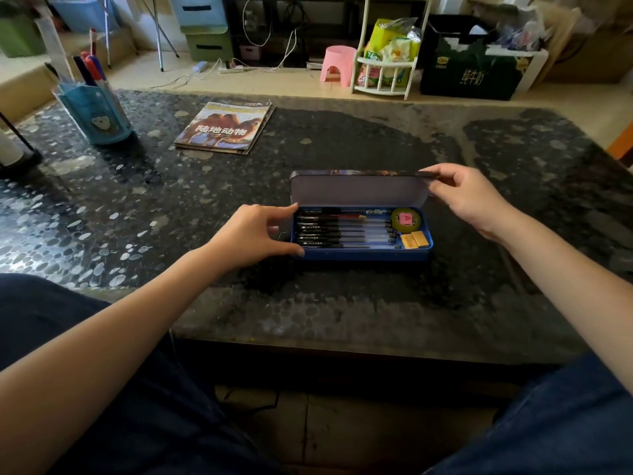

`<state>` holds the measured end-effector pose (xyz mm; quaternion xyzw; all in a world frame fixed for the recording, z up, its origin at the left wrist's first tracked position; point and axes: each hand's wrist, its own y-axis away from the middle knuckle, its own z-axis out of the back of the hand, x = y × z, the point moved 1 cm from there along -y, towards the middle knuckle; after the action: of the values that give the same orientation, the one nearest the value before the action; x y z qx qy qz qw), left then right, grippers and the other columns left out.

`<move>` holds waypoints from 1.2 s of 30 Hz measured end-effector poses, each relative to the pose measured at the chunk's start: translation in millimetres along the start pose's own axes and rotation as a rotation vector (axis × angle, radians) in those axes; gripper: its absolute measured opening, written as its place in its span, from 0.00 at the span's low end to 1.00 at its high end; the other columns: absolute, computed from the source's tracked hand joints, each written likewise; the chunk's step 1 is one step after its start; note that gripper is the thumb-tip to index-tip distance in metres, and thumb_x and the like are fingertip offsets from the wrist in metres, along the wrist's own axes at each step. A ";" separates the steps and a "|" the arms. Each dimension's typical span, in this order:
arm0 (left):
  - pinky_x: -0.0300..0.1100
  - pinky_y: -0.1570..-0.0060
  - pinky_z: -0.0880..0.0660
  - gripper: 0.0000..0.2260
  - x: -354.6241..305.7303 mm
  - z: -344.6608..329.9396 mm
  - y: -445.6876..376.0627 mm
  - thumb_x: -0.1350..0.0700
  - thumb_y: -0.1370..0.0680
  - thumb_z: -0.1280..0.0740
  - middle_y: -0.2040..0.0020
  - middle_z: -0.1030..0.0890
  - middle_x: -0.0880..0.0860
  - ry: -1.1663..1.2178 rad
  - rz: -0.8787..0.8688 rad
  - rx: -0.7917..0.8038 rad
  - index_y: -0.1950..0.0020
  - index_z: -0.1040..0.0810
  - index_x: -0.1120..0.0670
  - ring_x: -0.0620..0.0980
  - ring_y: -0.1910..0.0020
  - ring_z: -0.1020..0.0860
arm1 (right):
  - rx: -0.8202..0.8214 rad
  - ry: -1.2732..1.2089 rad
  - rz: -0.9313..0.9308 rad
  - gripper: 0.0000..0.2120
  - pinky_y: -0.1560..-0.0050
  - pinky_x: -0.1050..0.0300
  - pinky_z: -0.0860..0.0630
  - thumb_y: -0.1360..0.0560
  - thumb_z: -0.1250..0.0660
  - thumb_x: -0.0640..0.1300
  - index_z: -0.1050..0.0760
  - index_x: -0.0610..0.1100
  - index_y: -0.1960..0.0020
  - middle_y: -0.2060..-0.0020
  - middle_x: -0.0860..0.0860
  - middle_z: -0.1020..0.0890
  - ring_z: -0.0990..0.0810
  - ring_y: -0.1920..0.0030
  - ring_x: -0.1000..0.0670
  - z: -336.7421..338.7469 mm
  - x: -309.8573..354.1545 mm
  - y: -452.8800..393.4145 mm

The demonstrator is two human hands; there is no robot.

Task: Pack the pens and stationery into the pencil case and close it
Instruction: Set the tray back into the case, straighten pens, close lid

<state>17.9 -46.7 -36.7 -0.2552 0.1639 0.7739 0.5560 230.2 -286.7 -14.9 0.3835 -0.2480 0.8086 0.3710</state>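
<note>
A blue tin pencil case (363,254) lies open on the dark table. Its lid (356,190) stands tilted up at the back, pale inside. Several black pens (346,231) lie side by side in it, with a green tape roll (406,219) and two yellow erasers (415,240) at the right end. My left hand (253,236) grips the case's left end between thumb and fingers. My right hand (469,197) pinches the lid's top right corner.
A magazine (224,128) lies at the back of the speckled table (342,303). At the far left stands a blue pen holder (96,111) with markers. On the floor behind are a pink stool (337,65), a white rack and boxes. My knees are below the table's front edge.
</note>
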 end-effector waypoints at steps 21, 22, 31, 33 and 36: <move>0.57 0.27 0.58 0.20 -21.4 -41.8 -37.4 0.60 0.18 0.53 0.26 0.37 0.57 -0.185 0.103 -0.061 0.26 0.41 0.59 0.56 0.23 0.50 | 0.042 0.585 0.014 0.20 0.28 0.40 0.53 0.19 0.53 0.53 0.30 0.53 0.32 0.32 0.53 0.28 0.35 0.30 0.50 -57.7 -10.7 23.2; 0.57 0.27 0.58 0.20 -20.2 -43.2 -37.4 0.60 0.18 0.54 0.25 0.37 0.56 -0.212 0.089 -0.057 0.25 0.42 0.58 0.55 0.23 0.50 | 0.031 0.584 0.021 0.20 0.28 0.40 0.52 0.19 0.53 0.52 0.30 0.52 0.32 0.32 0.53 0.28 0.34 0.30 0.50 -59.4 -12.7 24.1; 0.51 0.26 0.63 0.21 -14.0 -53.6 -36.8 0.53 0.17 0.57 0.25 0.36 0.48 -0.260 0.021 -0.097 0.26 0.37 0.53 0.45 0.23 0.52 | -0.008 0.728 0.140 0.20 0.29 0.43 0.49 0.19 0.54 0.50 0.32 0.49 0.32 0.34 0.51 0.27 0.32 0.32 0.49 -64.2 -12.9 28.5; 0.50 0.26 0.64 0.21 -12.2 -53.8 -38.1 0.51 0.17 0.56 0.25 0.37 0.47 -0.253 0.015 -0.089 0.26 0.38 0.52 0.44 0.23 0.53 | 0.026 0.708 0.149 0.18 0.29 0.44 0.46 0.19 0.51 0.49 0.32 0.48 0.33 0.34 0.50 0.27 0.32 0.33 0.48 -62.8 -12.7 24.6; 0.50 0.26 0.64 0.21 -12.2 -52.5 -40.8 0.51 0.17 0.57 0.24 0.39 0.47 -0.245 0.021 -0.029 0.25 0.40 0.52 0.44 0.23 0.55 | 0.066 0.599 0.133 0.18 0.32 0.48 0.38 0.20 0.49 0.51 0.31 0.47 0.34 0.36 0.49 0.25 0.30 0.34 0.48 -62.5 -15.2 21.7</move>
<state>70.6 -71.0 -71.3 -0.1650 0.0860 0.8072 0.5602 192.3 -263.1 -66.1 0.1229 -0.1255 0.9158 0.3613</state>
